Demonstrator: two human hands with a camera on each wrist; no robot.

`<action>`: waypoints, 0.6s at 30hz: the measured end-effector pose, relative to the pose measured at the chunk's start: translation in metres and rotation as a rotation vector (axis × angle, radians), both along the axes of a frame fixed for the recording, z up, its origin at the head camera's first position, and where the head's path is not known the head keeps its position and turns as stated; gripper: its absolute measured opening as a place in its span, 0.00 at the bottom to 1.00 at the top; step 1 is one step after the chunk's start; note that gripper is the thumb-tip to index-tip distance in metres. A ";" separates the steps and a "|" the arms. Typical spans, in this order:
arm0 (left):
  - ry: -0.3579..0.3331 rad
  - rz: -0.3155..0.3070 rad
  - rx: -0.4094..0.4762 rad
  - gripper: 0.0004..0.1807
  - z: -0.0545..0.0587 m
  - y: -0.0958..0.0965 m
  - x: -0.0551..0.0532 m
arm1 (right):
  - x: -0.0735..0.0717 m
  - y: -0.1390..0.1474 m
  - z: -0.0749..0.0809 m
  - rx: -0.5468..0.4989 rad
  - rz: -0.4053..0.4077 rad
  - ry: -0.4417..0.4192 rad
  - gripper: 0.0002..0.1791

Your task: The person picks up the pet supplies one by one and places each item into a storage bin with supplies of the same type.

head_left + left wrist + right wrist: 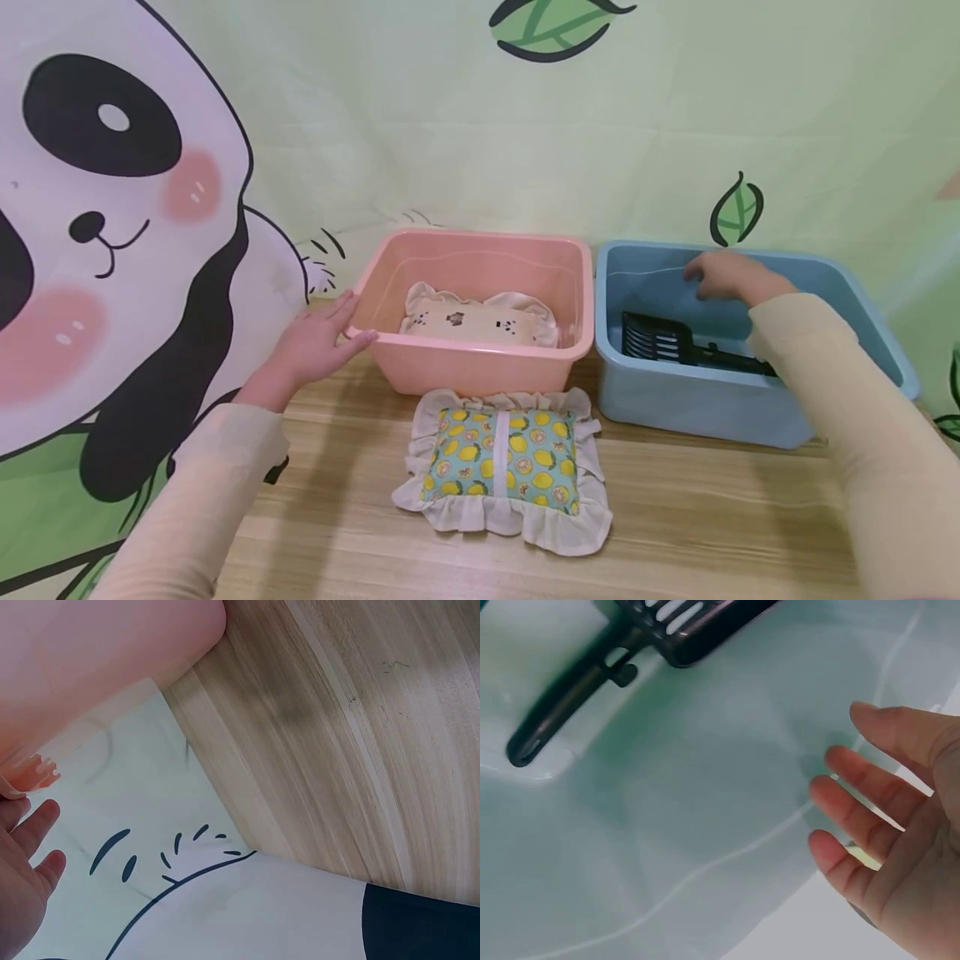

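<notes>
A pink plastic bin holds a cream ruffled pillow with small printed animals. My left hand rests on its left rim, fingers extended. To the right is a blue bin, in which a black slotted litter scoop lies along the bottom. My right hand is over the back part of that bin, holding nothing. In the right wrist view, the right hand's fingers are loosely bent and apart from the scoop's handle.
In front of the pink bin, a lemon-print pillow with white ruffles and a pale strip lies on the wooden tabletop. Behind everything hangs a pale green cloth backdrop with a panda and leaves. The two bins stand side by side.
</notes>
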State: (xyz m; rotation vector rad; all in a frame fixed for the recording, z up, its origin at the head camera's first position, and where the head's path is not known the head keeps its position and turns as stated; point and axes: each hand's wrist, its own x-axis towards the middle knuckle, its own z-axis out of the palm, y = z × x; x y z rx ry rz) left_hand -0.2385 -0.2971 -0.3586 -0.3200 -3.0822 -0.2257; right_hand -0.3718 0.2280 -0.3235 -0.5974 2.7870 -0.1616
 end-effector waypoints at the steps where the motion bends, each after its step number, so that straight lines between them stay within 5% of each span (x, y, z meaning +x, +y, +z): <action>1: 0.000 0.002 0.003 0.43 0.000 0.000 0.000 | 0.000 0.000 0.002 -0.004 0.004 -0.002 0.21; 8: 0.007 0.002 0.013 0.43 -0.001 0.000 0.000 | 0.005 -0.003 0.012 -0.030 -0.024 -0.033 0.20; 18: 0.019 -0.002 0.010 0.43 -0.003 -0.002 -0.001 | 0.015 -0.009 0.026 -0.035 0.049 -0.041 0.20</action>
